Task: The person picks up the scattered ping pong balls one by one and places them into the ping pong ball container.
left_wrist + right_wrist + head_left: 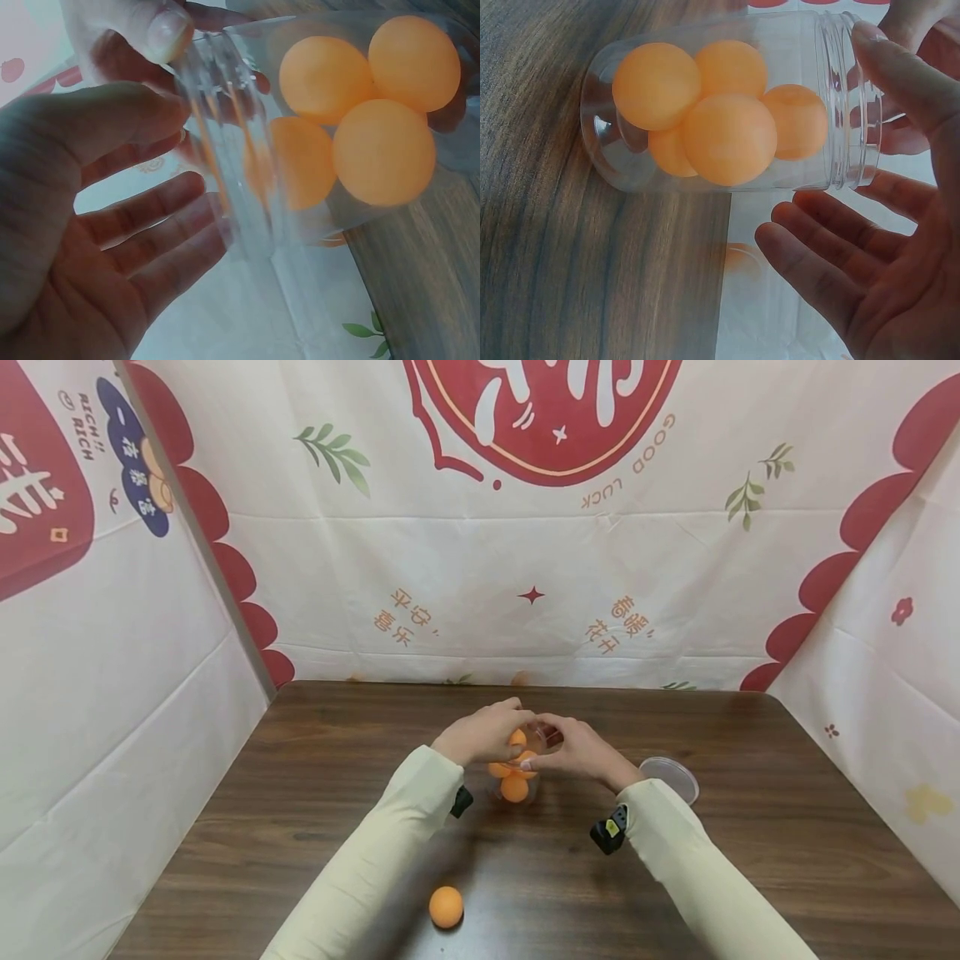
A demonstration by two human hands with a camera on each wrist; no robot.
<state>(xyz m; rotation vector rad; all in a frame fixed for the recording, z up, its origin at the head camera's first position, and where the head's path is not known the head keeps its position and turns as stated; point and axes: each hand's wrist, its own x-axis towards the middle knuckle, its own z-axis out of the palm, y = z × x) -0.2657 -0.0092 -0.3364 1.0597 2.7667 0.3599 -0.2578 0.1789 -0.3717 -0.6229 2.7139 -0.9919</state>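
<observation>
A clear plastic jar [802, 45] with several orange table tennis balls [731, 139] inside stands near the far middle of the table. My left hand [483, 735] is at the left of its mouth, with thumb and fingers spread around the threaded rim. Opposite it, my right hand [577, 747] holds the same rim with its thumb on one side and fingers on the other. The fingertips of both hands come close together there. One loose orange table tennis ball [446, 907] lies nearer me. A clear round lid [671, 772] lies right of the jar, partly behind my right sleeve.
The brown wooden table [330, 827] is enclosed by white printed cloth [480, 560] at the back and both sides. Each wrist carries a small black device, such as the right wrist device [608, 832]. Pale sleeves reach in from the front.
</observation>
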